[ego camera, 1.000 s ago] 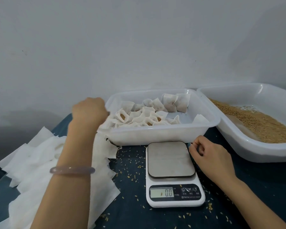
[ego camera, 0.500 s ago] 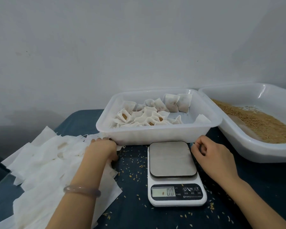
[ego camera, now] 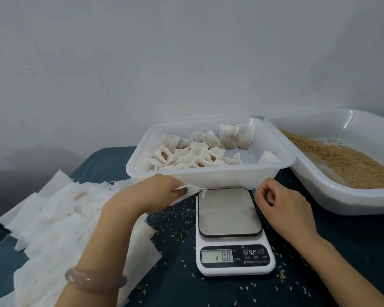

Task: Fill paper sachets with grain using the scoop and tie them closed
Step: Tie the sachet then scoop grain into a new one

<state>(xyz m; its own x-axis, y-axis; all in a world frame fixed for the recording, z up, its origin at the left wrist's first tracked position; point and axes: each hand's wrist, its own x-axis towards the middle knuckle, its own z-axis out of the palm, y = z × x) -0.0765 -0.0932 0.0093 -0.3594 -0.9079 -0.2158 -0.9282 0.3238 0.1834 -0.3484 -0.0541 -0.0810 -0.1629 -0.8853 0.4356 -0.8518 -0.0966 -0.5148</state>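
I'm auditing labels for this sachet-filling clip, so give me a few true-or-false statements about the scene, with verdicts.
1. The scale display reads 0.0. True.
2. The left hand pinches a paper sachet. True.
3. The loose grain lies in the tub nearest the scale. False: that near tub holds filled sachets; the grain is in the right tub.
4. The bracelet is on the right wrist. False: it is on the left wrist.
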